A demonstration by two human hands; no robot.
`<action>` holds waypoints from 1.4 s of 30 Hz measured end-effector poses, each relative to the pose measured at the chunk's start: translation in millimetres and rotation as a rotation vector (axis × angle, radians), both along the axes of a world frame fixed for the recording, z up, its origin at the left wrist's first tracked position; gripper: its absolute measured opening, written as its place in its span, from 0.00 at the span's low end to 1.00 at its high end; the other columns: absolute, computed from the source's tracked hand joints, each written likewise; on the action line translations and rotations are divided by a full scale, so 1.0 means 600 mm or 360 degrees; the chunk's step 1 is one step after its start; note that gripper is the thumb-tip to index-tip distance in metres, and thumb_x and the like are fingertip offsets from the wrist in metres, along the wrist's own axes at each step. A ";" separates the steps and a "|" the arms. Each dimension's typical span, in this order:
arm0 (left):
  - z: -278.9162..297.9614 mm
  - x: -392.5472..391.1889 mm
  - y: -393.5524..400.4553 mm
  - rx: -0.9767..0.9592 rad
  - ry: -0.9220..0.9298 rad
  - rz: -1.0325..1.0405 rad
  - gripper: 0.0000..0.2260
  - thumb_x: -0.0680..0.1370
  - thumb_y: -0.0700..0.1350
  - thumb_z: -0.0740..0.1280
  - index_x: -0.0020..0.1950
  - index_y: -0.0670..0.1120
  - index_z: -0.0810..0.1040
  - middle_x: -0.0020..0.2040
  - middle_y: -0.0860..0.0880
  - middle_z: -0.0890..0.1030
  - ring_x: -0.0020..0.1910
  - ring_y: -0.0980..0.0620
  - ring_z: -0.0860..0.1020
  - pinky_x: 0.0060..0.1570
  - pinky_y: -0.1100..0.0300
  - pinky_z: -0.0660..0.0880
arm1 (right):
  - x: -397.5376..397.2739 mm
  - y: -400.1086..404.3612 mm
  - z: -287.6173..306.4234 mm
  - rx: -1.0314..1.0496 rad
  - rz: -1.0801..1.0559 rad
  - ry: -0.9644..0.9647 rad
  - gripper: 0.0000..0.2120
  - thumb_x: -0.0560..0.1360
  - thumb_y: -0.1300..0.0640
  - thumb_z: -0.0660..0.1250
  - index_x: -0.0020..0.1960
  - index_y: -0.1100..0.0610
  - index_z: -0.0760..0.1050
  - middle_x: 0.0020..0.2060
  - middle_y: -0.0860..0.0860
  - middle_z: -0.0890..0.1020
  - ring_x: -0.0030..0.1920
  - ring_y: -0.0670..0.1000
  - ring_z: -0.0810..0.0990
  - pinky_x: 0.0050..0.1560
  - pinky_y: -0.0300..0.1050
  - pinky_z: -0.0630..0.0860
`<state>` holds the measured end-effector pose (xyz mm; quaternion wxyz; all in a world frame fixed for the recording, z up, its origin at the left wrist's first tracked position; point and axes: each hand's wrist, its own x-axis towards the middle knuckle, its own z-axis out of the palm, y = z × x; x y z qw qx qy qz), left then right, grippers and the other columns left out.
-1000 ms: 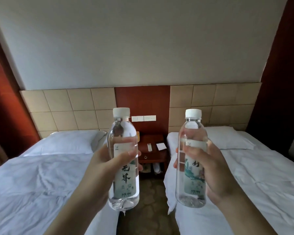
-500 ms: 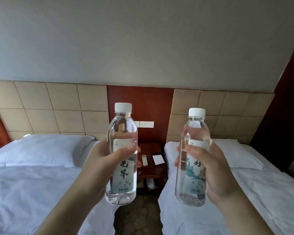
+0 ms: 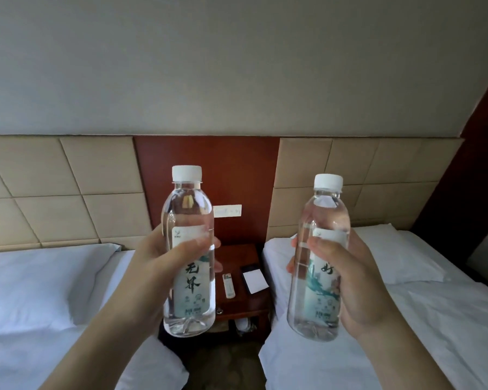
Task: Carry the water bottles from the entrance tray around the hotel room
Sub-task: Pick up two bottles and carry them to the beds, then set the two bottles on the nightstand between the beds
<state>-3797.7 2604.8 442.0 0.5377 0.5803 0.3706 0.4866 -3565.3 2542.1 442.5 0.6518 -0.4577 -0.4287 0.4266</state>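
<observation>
Two full bottles — left bottle (image 3: pixel 188 254) in the left hand (image 3: pixel 155 266), right bottle (image 3: pixel 319 260) in the right hand (image 3: pixel 347 280) — are each wrapped by curled fingers; slick plastic could slip and drop.

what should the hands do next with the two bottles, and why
Probably carry them forward and lower them toward the nightstand. The left hand and right hand each grip an upright, capped bottle, left bottle and right bottle, and the nightstand lies straight ahead between the two beds.

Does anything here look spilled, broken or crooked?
Nothing stands out. The left hand and right hand each hold a capped, upright water bottle; the remote and notepad lie on the nightstand.
</observation>
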 end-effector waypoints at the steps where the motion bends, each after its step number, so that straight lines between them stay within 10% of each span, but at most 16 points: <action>1: -0.009 0.010 0.033 -0.0005 -0.0001 0.0002 0.21 0.61 0.56 0.72 0.50 0.48 0.82 0.47 0.42 0.85 0.41 0.41 0.84 0.43 0.49 0.79 | 0.010 0.036 -0.009 -0.0003 0.0010 -0.0004 0.25 0.60 0.51 0.74 0.56 0.53 0.78 0.42 0.58 0.84 0.37 0.58 0.84 0.37 0.49 0.81; 6: -0.050 0.066 0.186 -0.0030 0.0010 0.0018 0.23 0.60 0.54 0.73 0.51 0.46 0.81 0.46 0.43 0.85 0.40 0.45 0.85 0.38 0.60 0.80 | 0.064 0.216 -0.062 -0.0032 0.0102 0.0027 0.27 0.59 0.48 0.73 0.57 0.52 0.77 0.41 0.57 0.83 0.39 0.58 0.84 0.40 0.52 0.80; 17: -0.125 0.122 0.522 -0.0134 0.0026 0.0025 0.20 0.62 0.47 0.75 0.52 0.44 0.80 0.44 0.44 0.81 0.47 0.39 0.82 0.50 0.43 0.79 | 0.110 0.574 -0.133 -0.0192 0.0260 0.0014 0.24 0.65 0.56 0.71 0.60 0.55 0.74 0.43 0.57 0.83 0.38 0.55 0.84 0.38 0.44 0.80; 22: -0.185 0.123 0.691 -0.0151 0.0121 -0.0028 0.17 0.64 0.44 0.76 0.51 0.54 0.81 0.43 0.51 0.83 0.46 0.52 0.83 0.50 0.50 0.78 | 0.104 0.738 -0.199 -0.0287 0.0194 -0.0016 0.25 0.64 0.60 0.72 0.61 0.57 0.72 0.44 0.58 0.81 0.40 0.58 0.83 0.41 0.51 0.80; 30: -0.337 0.136 0.942 -0.0232 0.0524 -0.0141 0.22 0.61 0.50 0.80 0.52 0.60 0.79 0.49 0.52 0.85 0.49 0.52 0.83 0.53 0.50 0.80 | 0.110 0.944 -0.337 -0.0653 0.0201 -0.0132 0.28 0.59 0.55 0.75 0.58 0.50 0.73 0.50 0.54 0.80 0.53 0.54 0.82 0.49 0.48 0.77; 35: -0.436 0.173 1.031 -0.0309 0.0673 -0.0281 0.22 0.65 0.42 0.81 0.53 0.57 0.79 0.48 0.58 0.85 0.46 0.61 0.83 0.44 0.68 0.76 | 0.132 1.040 -0.438 -0.0828 0.0371 -0.0250 0.28 0.63 0.57 0.75 0.61 0.46 0.71 0.52 0.48 0.83 0.56 0.47 0.82 0.54 0.44 0.76; 42: -0.685 0.221 1.165 -0.0310 0.0739 -0.0205 0.26 0.63 0.46 0.82 0.57 0.59 0.77 0.51 0.63 0.84 0.52 0.61 0.82 0.51 0.65 0.78 | 0.184 1.200 -0.686 -0.0727 0.0381 -0.0448 0.22 0.66 0.65 0.75 0.57 0.58 0.72 0.47 0.55 0.82 0.53 0.52 0.83 0.54 0.48 0.79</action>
